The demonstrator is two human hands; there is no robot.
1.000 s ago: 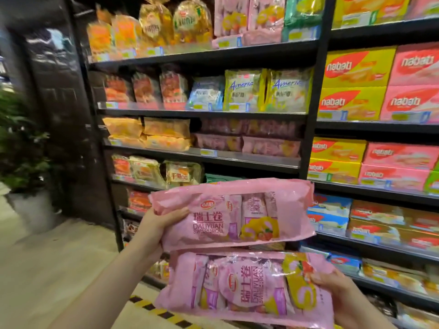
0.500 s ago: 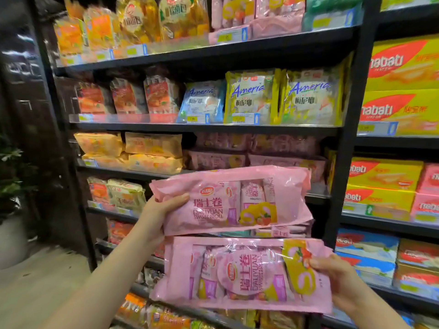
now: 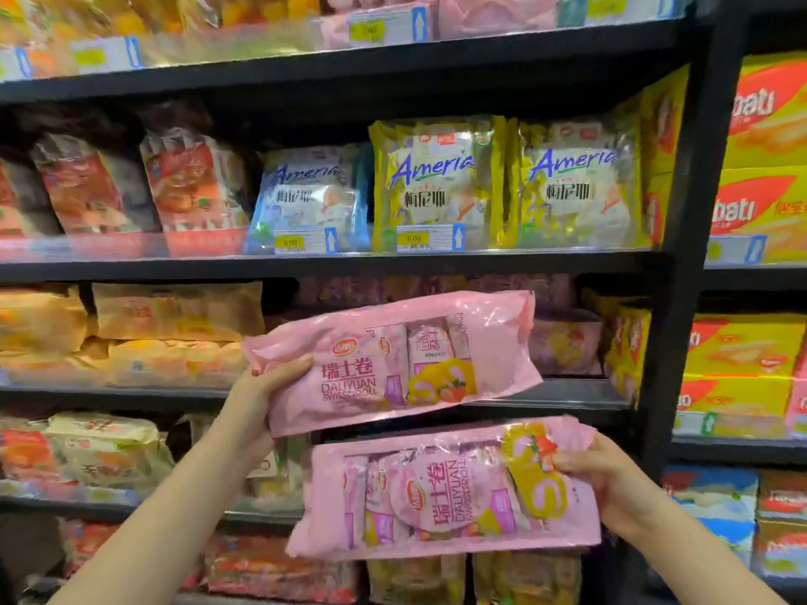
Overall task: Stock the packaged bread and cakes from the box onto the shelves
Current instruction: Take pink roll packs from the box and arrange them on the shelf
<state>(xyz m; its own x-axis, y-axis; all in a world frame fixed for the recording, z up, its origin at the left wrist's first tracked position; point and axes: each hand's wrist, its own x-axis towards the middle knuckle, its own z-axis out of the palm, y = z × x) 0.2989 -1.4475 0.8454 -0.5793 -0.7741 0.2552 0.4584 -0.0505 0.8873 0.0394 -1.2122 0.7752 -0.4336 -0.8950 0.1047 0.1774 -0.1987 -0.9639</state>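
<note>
Here we face the black shelving [image 3: 332, 266], packed with snack bags. In front of its third shelf we hold two pink Swiss roll packs. Our left hand [image 3: 262, 386] grips the upper pack [image 3: 393, 364] by its left end; our right hand [image 3: 602, 478] clutches the lower pack [image 3: 445, 495] by its right end.

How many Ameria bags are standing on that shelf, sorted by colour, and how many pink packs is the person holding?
Blue Ameria bags: 1
Yellow Ameria bags: 2
Pink Swiss roll packs in hand: 2
Total: 5
</note>
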